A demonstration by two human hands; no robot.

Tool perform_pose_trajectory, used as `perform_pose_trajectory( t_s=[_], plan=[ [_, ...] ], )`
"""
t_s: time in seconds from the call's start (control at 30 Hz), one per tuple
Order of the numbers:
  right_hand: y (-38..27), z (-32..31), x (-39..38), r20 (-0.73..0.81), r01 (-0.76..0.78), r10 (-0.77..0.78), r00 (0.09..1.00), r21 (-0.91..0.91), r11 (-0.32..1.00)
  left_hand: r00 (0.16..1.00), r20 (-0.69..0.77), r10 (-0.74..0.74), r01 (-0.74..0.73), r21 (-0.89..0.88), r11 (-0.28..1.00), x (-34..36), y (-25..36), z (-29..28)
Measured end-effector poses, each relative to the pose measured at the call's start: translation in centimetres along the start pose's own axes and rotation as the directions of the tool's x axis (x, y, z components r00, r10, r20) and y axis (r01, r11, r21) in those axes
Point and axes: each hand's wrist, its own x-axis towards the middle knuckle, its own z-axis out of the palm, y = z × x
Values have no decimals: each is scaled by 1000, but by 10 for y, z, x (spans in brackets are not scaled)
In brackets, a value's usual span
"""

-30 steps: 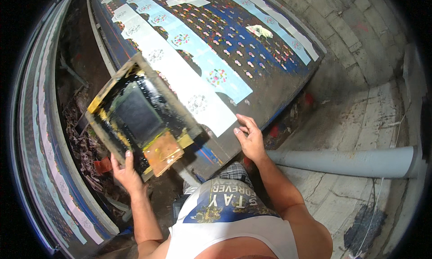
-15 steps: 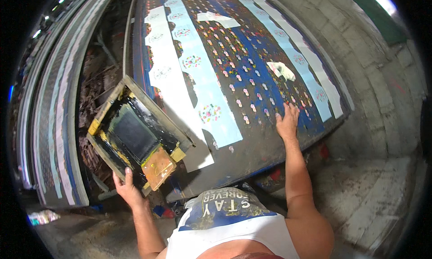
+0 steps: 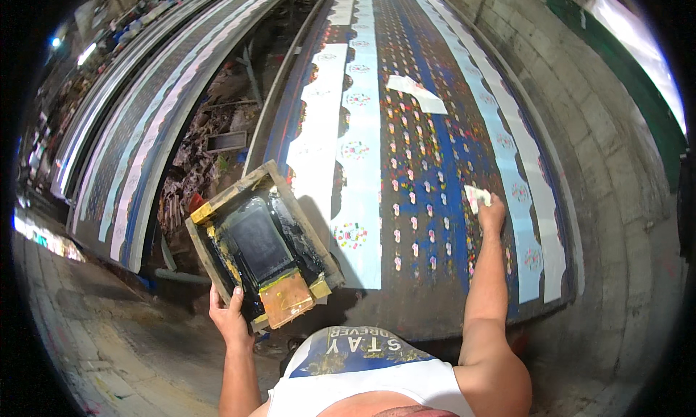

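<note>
My left hand (image 3: 230, 319) grips the near left side of a wooden-framed printing screen (image 3: 259, 237), fingers under the frame and thumb on top. It is held tilted over the left edge of a long printing table (image 3: 413, 317). Inside the frame, an orange-brown squeegee (image 3: 286, 301) lies at the near end, and dark ink smears the inner edges. My right hand (image 3: 492, 215) is closed on a crumpled white rag (image 3: 476, 198) over the table's paint-stained middle. Light blue printed strips (image 3: 366, 254) and white strips (image 3: 319, 138) run lengthwise on the table.
A loose white piece (image 3: 417, 94) lies farther up the table. Another long table (image 3: 145, 178) with similar strips stands to the left, beyond a gap holding debris (image 3: 192, 159). A block wall (image 3: 602, 141) runs along the right.
My right hand has reached forward and taken hold of the rag, which lay on the table before. My left hand still holds the screen. The view has turned and shows more of the left table.
</note>
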Motion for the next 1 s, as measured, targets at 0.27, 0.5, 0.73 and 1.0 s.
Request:
perform_pose_trajectory(
  t_s=[0.27,0.5,0.73,1.0],
  plan=[
    [-56,16,1,264,197,-126,956,-259,945,1000,-14,16,-16,13,1000,20,3,-13],
    [-44,-8,-19,95,162,-133,986,-454,876,991,112,70,-80,91,993,70,11,-29],
    [-23,-52,-100,329,345,-320,889,-18,939,926,376,38,-82,100,992,128,21,-16],
    [-59,-83,-250,772,-404,-150,617,475,782,483,870,-99,-103,168,980,173,38,78]
  ],
)
